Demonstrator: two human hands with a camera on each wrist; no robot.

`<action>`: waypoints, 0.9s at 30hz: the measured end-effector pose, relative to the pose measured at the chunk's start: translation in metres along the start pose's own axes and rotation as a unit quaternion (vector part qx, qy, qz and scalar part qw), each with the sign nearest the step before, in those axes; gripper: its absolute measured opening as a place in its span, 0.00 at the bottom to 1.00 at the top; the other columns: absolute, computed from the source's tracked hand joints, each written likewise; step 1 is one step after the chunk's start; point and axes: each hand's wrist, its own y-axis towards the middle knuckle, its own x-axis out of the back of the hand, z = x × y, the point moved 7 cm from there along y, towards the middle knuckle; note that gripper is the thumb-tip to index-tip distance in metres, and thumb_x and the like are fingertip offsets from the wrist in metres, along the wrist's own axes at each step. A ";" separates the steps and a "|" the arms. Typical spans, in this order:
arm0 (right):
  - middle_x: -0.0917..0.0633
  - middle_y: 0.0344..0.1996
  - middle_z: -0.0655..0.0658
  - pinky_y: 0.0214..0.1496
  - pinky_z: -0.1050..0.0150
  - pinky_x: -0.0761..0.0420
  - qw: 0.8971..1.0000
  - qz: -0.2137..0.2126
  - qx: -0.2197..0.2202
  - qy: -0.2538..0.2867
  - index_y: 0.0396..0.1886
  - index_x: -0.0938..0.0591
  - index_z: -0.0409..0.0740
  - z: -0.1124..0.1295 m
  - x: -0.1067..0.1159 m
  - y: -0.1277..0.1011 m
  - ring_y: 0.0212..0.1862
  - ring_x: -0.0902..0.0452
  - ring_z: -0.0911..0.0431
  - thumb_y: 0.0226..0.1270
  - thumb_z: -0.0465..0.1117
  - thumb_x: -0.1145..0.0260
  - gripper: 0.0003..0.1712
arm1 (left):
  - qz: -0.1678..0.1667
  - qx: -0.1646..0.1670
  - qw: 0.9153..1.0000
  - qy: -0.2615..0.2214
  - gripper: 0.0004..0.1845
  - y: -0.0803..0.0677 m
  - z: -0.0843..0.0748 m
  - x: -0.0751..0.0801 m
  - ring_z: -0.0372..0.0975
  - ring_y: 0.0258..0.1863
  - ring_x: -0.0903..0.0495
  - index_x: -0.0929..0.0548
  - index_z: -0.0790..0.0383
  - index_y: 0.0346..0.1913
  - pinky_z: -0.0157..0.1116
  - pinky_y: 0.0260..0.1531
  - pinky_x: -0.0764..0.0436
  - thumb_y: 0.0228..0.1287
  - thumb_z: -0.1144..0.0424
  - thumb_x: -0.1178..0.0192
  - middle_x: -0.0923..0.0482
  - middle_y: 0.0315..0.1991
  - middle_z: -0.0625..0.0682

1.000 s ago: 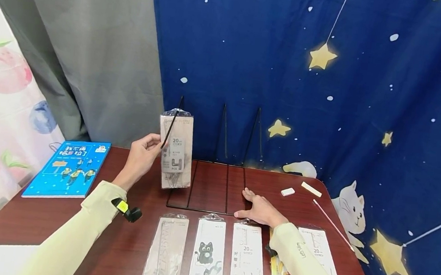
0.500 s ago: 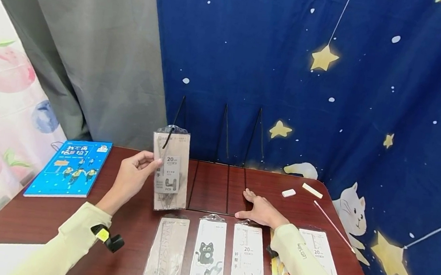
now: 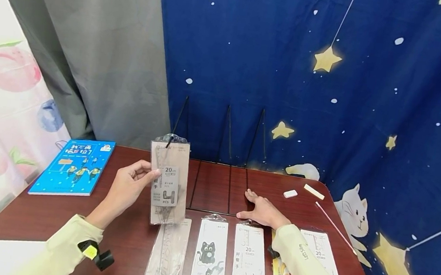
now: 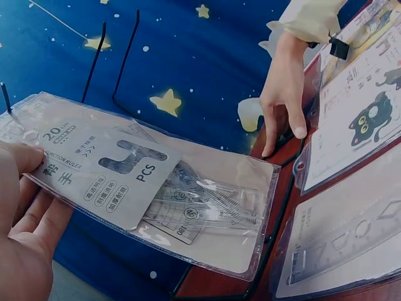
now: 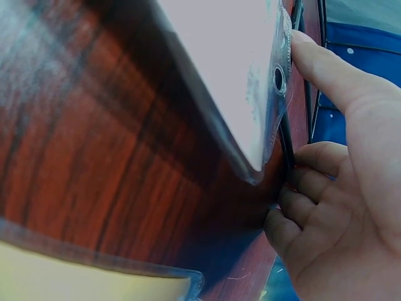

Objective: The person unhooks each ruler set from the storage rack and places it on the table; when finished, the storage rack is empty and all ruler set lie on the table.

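1. head view: left hand pinches the ruler pack by its left edge, long axis upright, just left of the wire rack.
2. right hand, fingers flat and holding nothing, presses the rack's front right corner on the surface.

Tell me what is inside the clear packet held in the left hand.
Inside the clear packet held by the left hand: a grey card insert printed "20 cm" and "PCS", and transparent rulers, including a protractor scale. The card hides whatever lies behind it.
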 end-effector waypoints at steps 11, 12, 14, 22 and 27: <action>0.43 0.83 0.40 0.82 0.43 0.42 1.000 0.007 -0.004 -0.002 0.81 0.39 0.40 0.000 0.001 -0.002 0.84 0.50 0.44 0.63 0.61 0.25 0.56 | 0.003 0.001 1.000 0.010 0.15 -0.025 -0.006 0.008 0.35 0.33 0.16 0.15 0.59 0.46 0.29 0.36 0.19 0.72 0.50 0.34 0.11 0.38 0.47; 0.43 0.83 0.40 0.82 0.42 0.42 1.000 0.008 -0.005 -0.003 0.82 0.39 0.41 -0.001 0.001 -0.002 0.84 0.51 0.44 0.63 0.61 0.25 0.56 | 0.006 0.001 1.000 0.009 0.14 -0.028 -0.007 0.009 0.35 0.33 0.17 0.15 0.59 0.46 0.29 0.36 0.19 0.73 0.50 0.34 0.11 0.37 0.45; 0.44 0.83 0.40 0.81 0.41 0.42 1.000 0.012 -0.003 -0.005 0.82 0.40 0.41 0.000 0.001 -0.002 0.84 0.51 0.43 0.63 0.61 0.25 0.57 | 0.011 0.001 1.000 0.002 0.14 -0.035 -0.010 0.011 0.35 0.33 0.16 0.15 0.60 0.45 0.29 0.36 0.19 0.73 0.51 0.34 0.11 0.36 0.44; 0.44 0.83 0.40 0.81 0.41 0.41 1.000 0.010 -0.002 -0.002 0.82 0.41 0.41 0.000 0.004 -0.002 0.84 0.51 0.43 0.63 0.61 0.25 0.57 | 0.033 0.038 0.999 -0.006 0.13 -0.063 -0.003 0.025 0.33 0.32 0.18 0.16 0.62 0.46 0.30 0.37 0.17 0.74 0.54 0.35 0.14 0.33 0.42; 0.45 0.83 0.40 0.81 0.40 0.42 1.000 0.016 -0.002 -0.002 0.82 0.41 0.41 0.000 0.002 -0.002 0.84 0.51 0.43 0.64 0.62 0.26 0.57 | 0.063 0.097 0.993 -0.031 0.15 -0.084 0.027 0.032 0.31 0.35 0.15 0.17 0.66 0.50 0.31 0.39 0.14 0.75 0.55 0.37 0.13 0.36 0.41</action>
